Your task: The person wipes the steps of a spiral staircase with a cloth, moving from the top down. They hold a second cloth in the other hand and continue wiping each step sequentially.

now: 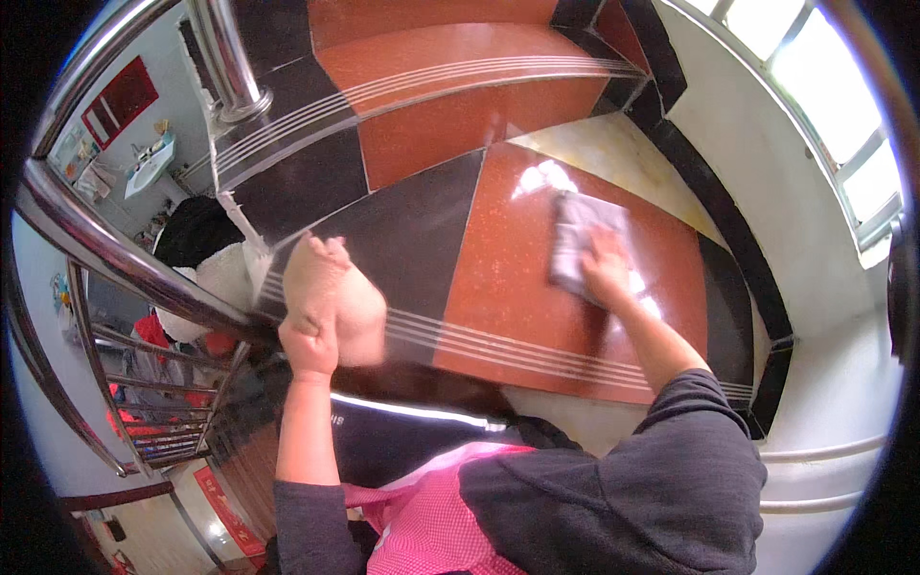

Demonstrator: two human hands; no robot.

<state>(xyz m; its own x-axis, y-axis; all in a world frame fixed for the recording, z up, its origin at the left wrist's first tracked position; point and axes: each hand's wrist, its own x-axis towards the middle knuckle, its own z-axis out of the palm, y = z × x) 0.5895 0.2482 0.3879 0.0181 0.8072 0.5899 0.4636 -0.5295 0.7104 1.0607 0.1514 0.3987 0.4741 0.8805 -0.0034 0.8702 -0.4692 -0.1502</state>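
My left hand [309, 341] is closed around a bunched beige cloth [338, 295], raised near the handrail at the stair edge. On the right, my right hand [606, 262] lies with its palm on a folded light grey-purple cloth [571, 237], pressed on the glossy red-brown tile [503, 273] of the stair landing. The hand and cloth on that side are slightly blurred. Black tile [410, 223] lies between the two hands.
Steel railings [144, 251] run down the left, above a lower level with a washbasin [151, 169]. More steps [467, 54] rise ahead. A white wall [762, 165] with a window [826, 86] stands at the right.
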